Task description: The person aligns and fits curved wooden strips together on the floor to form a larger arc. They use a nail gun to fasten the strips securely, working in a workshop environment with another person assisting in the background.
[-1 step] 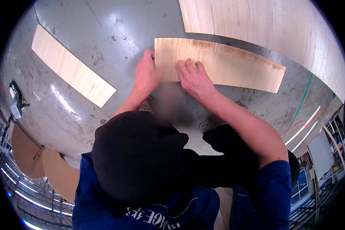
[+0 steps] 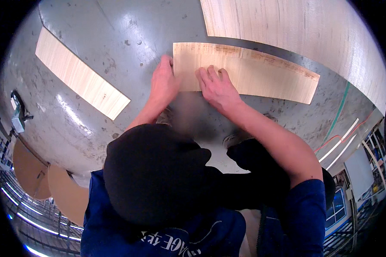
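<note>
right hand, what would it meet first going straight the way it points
The right hand would first meet more of the pale board beneath it, then probably grey floor past the board's far edge, though depth is unclear.

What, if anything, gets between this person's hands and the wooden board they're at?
Nothing visible: the right hand lies over the near edge of the wooden board, and the left hand is at its left end.
</note>
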Demonstrator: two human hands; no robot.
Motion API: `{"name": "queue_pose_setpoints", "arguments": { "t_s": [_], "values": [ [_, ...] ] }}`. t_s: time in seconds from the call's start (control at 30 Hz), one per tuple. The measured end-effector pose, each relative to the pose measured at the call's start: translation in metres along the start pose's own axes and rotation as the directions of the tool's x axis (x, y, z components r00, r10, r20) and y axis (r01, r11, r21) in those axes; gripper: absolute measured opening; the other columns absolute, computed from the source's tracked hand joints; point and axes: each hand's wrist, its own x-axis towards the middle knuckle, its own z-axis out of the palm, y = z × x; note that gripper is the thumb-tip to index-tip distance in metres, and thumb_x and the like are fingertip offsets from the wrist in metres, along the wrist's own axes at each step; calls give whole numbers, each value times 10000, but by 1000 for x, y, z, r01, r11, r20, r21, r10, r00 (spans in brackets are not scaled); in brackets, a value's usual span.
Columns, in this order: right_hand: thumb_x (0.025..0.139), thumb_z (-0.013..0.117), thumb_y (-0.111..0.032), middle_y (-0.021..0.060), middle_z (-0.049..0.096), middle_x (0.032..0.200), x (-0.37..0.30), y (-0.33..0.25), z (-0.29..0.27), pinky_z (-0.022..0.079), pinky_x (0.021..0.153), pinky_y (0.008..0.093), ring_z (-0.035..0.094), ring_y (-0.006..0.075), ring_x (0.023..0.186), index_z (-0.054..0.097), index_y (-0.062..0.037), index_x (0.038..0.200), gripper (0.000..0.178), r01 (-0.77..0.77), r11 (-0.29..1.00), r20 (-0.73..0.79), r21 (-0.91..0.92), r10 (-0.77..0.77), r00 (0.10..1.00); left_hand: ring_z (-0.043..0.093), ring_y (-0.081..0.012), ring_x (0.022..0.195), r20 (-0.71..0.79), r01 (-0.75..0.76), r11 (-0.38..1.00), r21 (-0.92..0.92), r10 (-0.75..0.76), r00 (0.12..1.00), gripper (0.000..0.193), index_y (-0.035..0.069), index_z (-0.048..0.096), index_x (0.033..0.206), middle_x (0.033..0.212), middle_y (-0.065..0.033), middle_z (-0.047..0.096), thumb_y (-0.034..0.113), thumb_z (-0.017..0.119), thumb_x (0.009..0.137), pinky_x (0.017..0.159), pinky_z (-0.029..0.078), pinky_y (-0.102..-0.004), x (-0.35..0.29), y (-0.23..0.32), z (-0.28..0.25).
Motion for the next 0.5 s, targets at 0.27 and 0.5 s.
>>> {"name": "queue_pose_setpoints", "arguments": {
  "t_s": [0.27, 0.5],
  "values": [
    [860, 586, -188, 133, 549, 1287, 2, 1, 0, 477, 936, 440, 536, 282, 1191, 605, 37, 1275, 472, 32, 999, 36, -20, -31, 999, 669, -327, 741, 54, 33, 998, 49, -36, 998, 408, 13, 492, 1015, 832, -175, 659, 152, 815, 807, 660, 529, -419, 2, 5, -5],
    [843, 603, -194, 147, 552, 1281, 0, 0, 2, 473, 946, 438, 532, 303, 1186, 648, 24, 1220, 438, 56, 998, 7, -12, -56, 998, 640, -404, 841, 48, 10, 1000, 7, -10, 999, 417, 5, 479, 1025, 902, -217, 642, 122, 800, 786, 728, 510, -476, -3, 3, -2]
  ]
}}
